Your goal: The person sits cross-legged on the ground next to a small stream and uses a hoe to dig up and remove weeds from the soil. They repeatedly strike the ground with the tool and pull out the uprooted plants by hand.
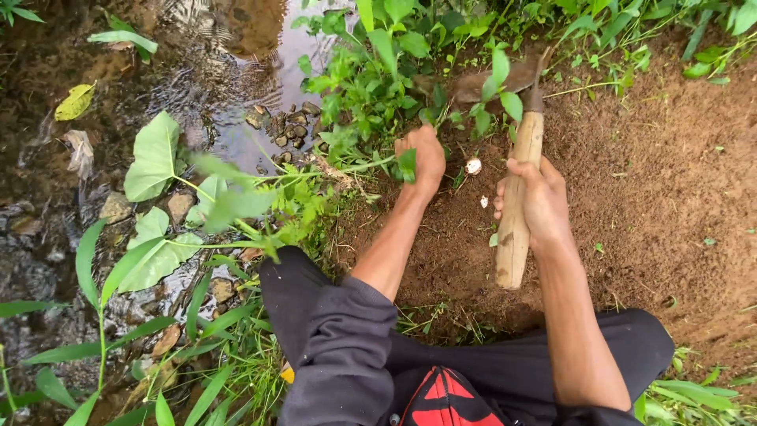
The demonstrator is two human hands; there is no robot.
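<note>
Two hands are working at bare soil: the left hand (426, 158) is clenching green weed stems (371, 118) beside the stream (229, 87), while the right hand (540, 201) is wrapping a wooden-handled sickle (516, 205), blade (493, 83) lying among leaves.

No packages, labels, signs, screens visible; only soil, plants, water, hand tool

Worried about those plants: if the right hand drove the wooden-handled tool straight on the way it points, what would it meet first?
Probably the leafy green weeds that cover the tool's blade. The right hand aims the wooden handle up toward them; the left hand grips stems just beside. Depth is unclear.
</note>
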